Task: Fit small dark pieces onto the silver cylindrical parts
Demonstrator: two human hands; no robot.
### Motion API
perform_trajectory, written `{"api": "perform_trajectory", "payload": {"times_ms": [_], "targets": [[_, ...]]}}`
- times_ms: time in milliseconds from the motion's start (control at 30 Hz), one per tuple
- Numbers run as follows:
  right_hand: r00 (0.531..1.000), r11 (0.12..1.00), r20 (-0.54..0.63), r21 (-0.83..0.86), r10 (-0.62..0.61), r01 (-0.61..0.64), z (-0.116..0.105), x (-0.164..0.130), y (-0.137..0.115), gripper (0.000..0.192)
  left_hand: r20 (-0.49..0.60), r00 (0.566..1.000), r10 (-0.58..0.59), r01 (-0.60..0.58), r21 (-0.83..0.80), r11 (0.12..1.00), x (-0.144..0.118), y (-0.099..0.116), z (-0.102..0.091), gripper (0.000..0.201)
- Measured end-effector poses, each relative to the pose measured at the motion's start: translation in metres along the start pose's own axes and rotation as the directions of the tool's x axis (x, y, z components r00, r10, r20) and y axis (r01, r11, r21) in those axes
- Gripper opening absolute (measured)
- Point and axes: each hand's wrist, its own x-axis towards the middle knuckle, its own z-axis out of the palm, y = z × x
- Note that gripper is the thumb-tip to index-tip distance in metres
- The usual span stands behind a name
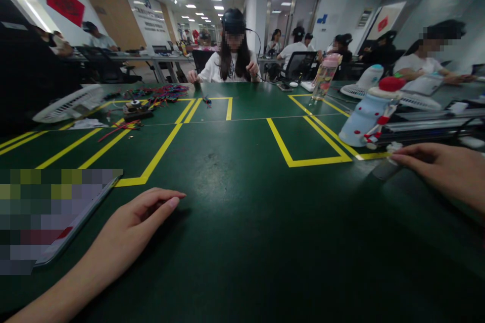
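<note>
My left hand (140, 222) rests on the green table (242, 252), its fingers stretched forward and the thumb slightly apart, with nothing in it. Left of it lies a flat, thin-edged object (81, 224), mostly blurred out by blocks. At the right edge, my right hand (443, 169) pinches the whitish top of a small object (394, 148). Below that top is a greyish, see-through part (384, 169), whose kind I cannot make out. Just behind this hand stands a light-blue bottle (358, 121) with a red top.
Tangled coloured wires (162, 95) and small parts lie at the far left near a white fan (71, 103). A pink-lidded bottle (325, 78) and another white fan (364, 83) stand at the far right. Yellow tape (280, 141) marks the tabletop. A person (233, 55) sits opposite.
</note>
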Motion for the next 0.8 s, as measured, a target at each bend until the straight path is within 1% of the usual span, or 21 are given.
{"api": "perform_trajectory", "payload": {"times_ms": [167, 267, 333, 433, 500, 600, 667, 733, 800], "targets": [[0.999, 0.999, -0.017, 0.034, 0.039, -0.039, -0.003, -0.001, 0.006, 0.046, -0.017, 1.000, -0.001, 0.001, 0.013, 1.000, -0.003, 0.001, -0.001, 0.040], [1.000, 0.998, 0.016, 0.049, 0.023, -0.024, -0.002, 0.002, 0.008, 0.050, -0.009, 1.000, -0.006, 0.006, -0.001, 1.000, -0.003, 0.000, -0.001, 0.042], [0.999, 0.997, 0.034, 0.063, 0.036, -0.038, 0.001, 0.005, 0.011, 0.051, -0.005, 1.000, -0.002, 0.002, -0.010, 1.000, -0.002, -0.003, 0.000, 0.043], [0.997, 0.995, 0.027, 0.068, 0.068, -0.069, 0.005, 0.011, 0.017, 0.046, 0.012, 1.000, 0.004, -0.004, -0.022, 1.000, 0.002, -0.007, 0.002, 0.043], [0.998, 0.995, 0.030, 0.080, 0.051, -0.053, 0.007, 0.012, 0.019, 0.046, 0.020, 1.000, 0.000, 0.000, -0.031, 1.000, 0.003, -0.008, 0.003, 0.043], [1.000, 0.992, 0.019, 0.127, 0.025, -0.027, 0.007, 0.011, 0.018, 0.053, 0.024, 1.000, -0.010, 0.011, -0.035, 0.999, 0.003, -0.009, 0.002, 0.042], [0.998, 0.989, 0.010, 0.131, 0.061, -0.061, 0.006, 0.009, 0.016, 0.058, 0.026, 1.000, -0.015, 0.016, -0.033, 0.999, 0.002, -0.009, 0.002, 0.042], [0.995, 0.989, 0.023, 0.112, 0.093, -0.095, 0.005, 0.009, 0.015, 0.056, 0.032, 0.999, -0.018, 0.018, -0.029, 0.999, 0.001, -0.009, 0.001, 0.041], [0.996, 0.990, 0.047, 0.113, 0.081, -0.085, 0.004, 0.009, 0.014, 0.051, 0.036, 0.999, -0.026, 0.027, -0.025, 0.999, 0.001, -0.008, 0.002, 0.042]]}}
